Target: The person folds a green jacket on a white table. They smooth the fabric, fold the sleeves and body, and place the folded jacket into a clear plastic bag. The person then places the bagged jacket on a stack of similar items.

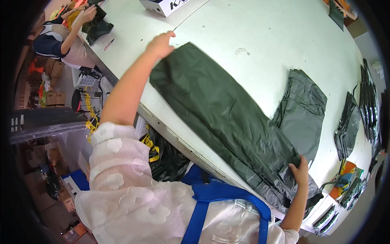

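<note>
A long, folded dark green garment [215,105] of shiny, waterproof-looking fabric lies slantwise across the pale table, smooth at the far left and creased toward the near right. My left hand [161,45] is at its far left corner, fingers curled in at the fabric's edge. Near the other end, my right hand [300,171] pinches a fold with thumb and fingers. Just beyond that end lies a stack of folded dark green pieces [302,114], partly covered by the garment.
The pale table [252,32] carries a white printed box [164,6] at the back and a pen [109,44] at the left. Bundles of dark packages [347,126] line the right side. A co-worker [61,40] handles dark fabric at far left. Black bags [166,158] sit under the table edge.
</note>
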### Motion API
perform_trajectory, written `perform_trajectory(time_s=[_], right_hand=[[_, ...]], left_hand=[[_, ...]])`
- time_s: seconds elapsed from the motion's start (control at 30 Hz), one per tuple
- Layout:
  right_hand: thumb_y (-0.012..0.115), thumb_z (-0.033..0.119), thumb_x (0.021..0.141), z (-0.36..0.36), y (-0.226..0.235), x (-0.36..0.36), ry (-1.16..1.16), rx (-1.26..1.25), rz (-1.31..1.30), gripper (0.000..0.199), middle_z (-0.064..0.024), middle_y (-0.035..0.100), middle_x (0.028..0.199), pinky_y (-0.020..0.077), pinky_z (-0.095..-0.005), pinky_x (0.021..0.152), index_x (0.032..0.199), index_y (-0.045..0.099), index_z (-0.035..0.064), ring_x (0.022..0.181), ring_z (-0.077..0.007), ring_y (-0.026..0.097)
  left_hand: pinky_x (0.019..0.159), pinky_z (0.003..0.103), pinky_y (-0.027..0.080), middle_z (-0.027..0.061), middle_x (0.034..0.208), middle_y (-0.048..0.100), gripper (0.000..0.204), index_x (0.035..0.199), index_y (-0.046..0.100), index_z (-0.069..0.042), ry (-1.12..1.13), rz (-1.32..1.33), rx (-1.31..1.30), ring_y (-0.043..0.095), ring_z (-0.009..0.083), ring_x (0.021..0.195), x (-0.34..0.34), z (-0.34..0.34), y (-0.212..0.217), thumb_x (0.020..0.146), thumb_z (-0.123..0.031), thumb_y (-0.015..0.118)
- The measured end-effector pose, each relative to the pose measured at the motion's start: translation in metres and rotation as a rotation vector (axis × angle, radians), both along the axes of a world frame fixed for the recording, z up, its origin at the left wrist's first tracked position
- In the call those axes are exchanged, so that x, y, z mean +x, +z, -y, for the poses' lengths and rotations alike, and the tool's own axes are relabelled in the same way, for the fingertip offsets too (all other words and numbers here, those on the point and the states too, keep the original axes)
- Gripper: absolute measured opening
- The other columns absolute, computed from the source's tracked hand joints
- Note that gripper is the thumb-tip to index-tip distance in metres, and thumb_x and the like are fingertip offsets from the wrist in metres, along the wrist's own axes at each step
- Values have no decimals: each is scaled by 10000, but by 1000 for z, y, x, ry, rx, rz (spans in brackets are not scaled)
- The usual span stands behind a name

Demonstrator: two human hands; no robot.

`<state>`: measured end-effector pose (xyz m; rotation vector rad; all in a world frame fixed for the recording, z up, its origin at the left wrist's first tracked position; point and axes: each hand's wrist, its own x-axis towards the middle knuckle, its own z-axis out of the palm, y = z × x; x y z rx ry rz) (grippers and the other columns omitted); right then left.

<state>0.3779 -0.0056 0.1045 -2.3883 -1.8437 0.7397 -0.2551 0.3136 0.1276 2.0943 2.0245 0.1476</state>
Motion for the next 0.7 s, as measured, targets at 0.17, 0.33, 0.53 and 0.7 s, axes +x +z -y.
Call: perform_trajectory(time_s=[0.17, 0.33, 0.53, 0.7], right_hand=[[787, 240, 669, 20, -4, -79, 335, 438, 141, 716, -159, 501, 1235, 344, -462, 1012, 1285, 478, 45, 1195, -347, 431], [706, 112, 695, 44, -20, -149, 534, 276, -158, 546, -122, 549, 922, 470, -418, 748, 1223, 567, 92, 824, -316, 562], [623, -14, 635, 43, -1, -151, 713, 419, -94, 605, -57, 441, 676, 462, -351, 508, 1212, 623, 169, 557, -230, 525], [608, -1, 643, 57, -4, -163, 757, 266, -63, 665, -50, 459, 719, 477, -353, 502, 1266, 586, 229, 566, -214, 546]], left_hand=[[859, 361, 494, 171, 1149, 514, 460, 1185, 499, -32, 145, 216, 429, 562, 296, 990, 16, 113, -44, 793, -165, 701], [756, 386, 573, 181, 1153, 494, 597, 1233, 388, 37, 899, 1172, -143, 592, 283, 966, 25, 170, -94, 820, -235, 723], [702, 395, 548, 99, 915, 596, 304, 1015, 461, -39, 937, 1513, -124, 613, 240, 777, 6, 138, -109, 818, -136, 671], [854, 452, 499, 165, 1197, 502, 422, 1217, 428, -64, 984, 1432, -31, 537, 350, 1041, -13, 133, -92, 816, -49, 557]])
